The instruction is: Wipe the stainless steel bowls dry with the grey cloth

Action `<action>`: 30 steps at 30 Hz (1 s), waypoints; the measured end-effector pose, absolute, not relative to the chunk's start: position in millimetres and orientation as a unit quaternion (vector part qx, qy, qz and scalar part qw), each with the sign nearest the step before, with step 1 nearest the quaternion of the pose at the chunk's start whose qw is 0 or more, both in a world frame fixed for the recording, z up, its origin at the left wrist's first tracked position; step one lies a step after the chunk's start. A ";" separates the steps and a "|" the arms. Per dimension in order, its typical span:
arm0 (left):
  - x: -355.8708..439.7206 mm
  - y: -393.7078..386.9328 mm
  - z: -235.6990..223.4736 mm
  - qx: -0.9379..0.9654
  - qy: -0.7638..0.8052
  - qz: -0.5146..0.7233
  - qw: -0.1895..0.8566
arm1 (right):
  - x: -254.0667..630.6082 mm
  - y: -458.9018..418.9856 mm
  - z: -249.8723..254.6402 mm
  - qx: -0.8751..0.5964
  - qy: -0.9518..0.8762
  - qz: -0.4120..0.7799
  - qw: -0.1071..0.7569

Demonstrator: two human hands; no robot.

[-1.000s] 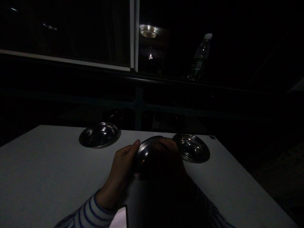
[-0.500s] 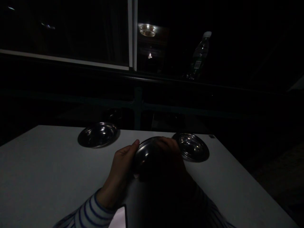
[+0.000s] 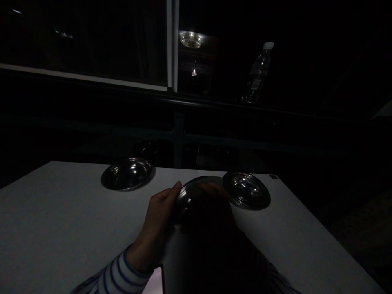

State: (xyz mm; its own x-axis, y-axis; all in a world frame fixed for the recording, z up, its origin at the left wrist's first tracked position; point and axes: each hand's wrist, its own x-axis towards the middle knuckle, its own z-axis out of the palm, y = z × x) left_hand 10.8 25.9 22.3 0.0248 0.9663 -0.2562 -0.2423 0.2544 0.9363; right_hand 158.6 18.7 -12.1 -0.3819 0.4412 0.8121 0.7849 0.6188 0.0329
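My left hand point(image 3: 159, 214) grips the left edge of a shiny steel dish point(image 3: 184, 201), thumb along the rim. The dish is tilted above the table in front of me. Over its right part lies my right hand point(image 3: 211, 200), dark and smeared, so its fingers and anything in them are hard to make out. Beyond my left hand another steel dish point(image 3: 127, 174) rests near the table's far edge. Just right of my right hand sits a further steel dish point(image 3: 246, 190) with several rim lines, perhaps a stack.
The white table point(image 3: 76, 220) fills the lower view, with a small dark label point(image 3: 273, 177) at its far right corner. A phone-like lit screen point(image 3: 154, 281) lies by my left sleeve. Behind, a plastic bottle point(image 3: 259, 75) stands before a dark window with a white frame point(image 3: 173, 45).
My right hand has shifted slightly left and inward across the dish, away from its right rim. My left hand keeps its grip, and the other dishes stay put.
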 end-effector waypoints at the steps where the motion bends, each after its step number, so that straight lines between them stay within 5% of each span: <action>1: 10.8 26.2 21.7 0.364 0.497 0.485 0.621 | 154.2 17.6 -14.0 -0.379 -0.808 -0.220 0.394; 16: 6.0 23.0 29.3 0.404 0.439 0.466 0.653 | 191.7 22.5 8.6 -0.491 -0.754 -0.038 0.435; 23: 3.4 28.6 23.6 0.435 0.347 0.404 0.726 | 173.2 18.1 3.3 -0.442 -0.801 -0.170 0.367; 30: 6.9 24.0 30.8 0.362 0.412 0.484 0.682 | 152.5 19.1 -16.7 -0.371 -0.842 -0.218 0.324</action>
